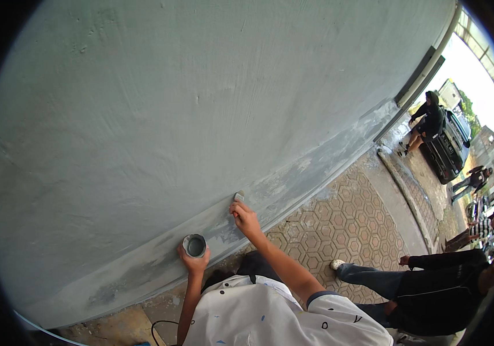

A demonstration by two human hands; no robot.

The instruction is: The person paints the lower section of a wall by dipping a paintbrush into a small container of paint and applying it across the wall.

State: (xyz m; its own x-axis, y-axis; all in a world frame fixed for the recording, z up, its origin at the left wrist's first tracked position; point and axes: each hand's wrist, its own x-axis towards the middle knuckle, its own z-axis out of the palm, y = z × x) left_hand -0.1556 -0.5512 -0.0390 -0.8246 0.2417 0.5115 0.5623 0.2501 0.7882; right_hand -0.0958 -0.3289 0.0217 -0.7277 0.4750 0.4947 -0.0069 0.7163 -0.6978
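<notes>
My left hand (194, 258) is wrapped around a small cup (195, 246) with a ragged rim and grey paint inside. In my right hand (243, 216) is a paintbrush (239, 197), gripped by its reddish handle. The bristles touch or nearly touch the wall at the upper edge of a lower band (290, 177); I cannot tell which. This band is patchy, with pale and darker grey areas. Above it rises the smooth grey-green wall (156, 121), marked by streaks and small pits.
Hexagonal paving (338, 220) runs along the wall's foot. A person in dark clothes (437, 289) stands close on my right. Farther off are a dark car (450, 147), a person in black (429, 116) beside it, and other people. A pipe (428, 65) runs up the wall's far end.
</notes>
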